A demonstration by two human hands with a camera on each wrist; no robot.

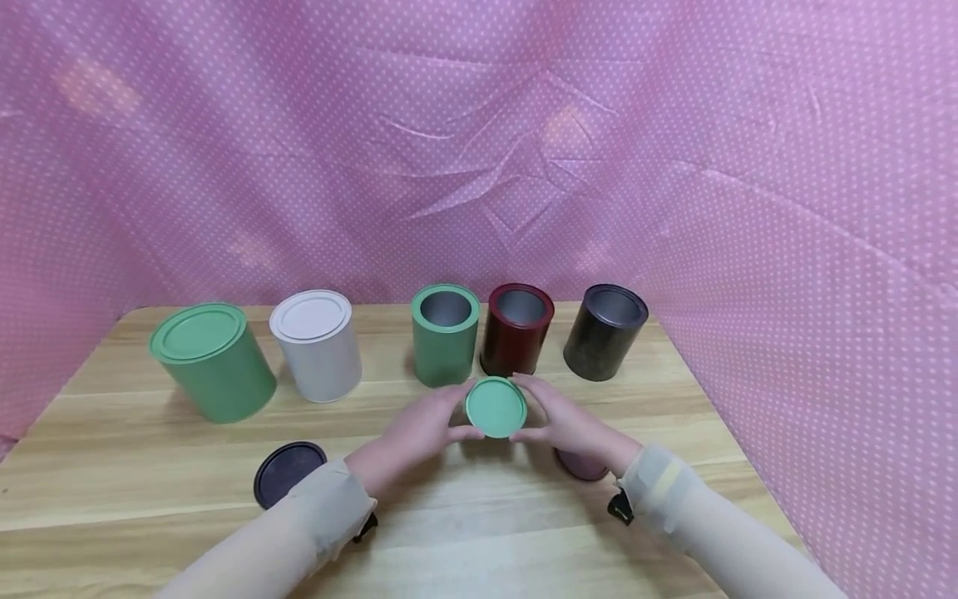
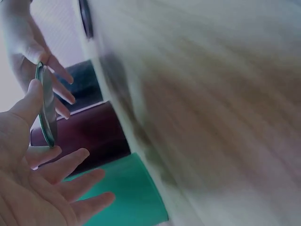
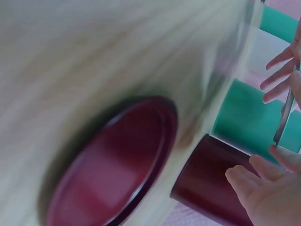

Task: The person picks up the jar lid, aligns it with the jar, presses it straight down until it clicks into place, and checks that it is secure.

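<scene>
A round green lid [image 1: 496,407] is held up above the table between both hands. My left hand [image 1: 422,423] pinches its left edge with thumb and index finger; the other fingers spread out in the left wrist view. On the opposite edge, my right hand [image 1: 569,423] grips the lid with thumb and fingers. Just behind the hands stand an uncovered green can [image 1: 443,356] and an uncovered dark red can [image 1: 509,348]. A dark red lid [image 3: 117,165] lies on the table below the right hand, partly hidden by it in the head view.
An uncovered black can [image 1: 599,345] stands at the back right. To the left are a large green can [image 1: 224,378] and a white can [image 1: 323,362], both with lids on. A black lid [image 1: 288,472] lies near the left forearm. Pink dotted cloth [image 1: 479,150] surrounds the wooden table [image 1: 479,541].
</scene>
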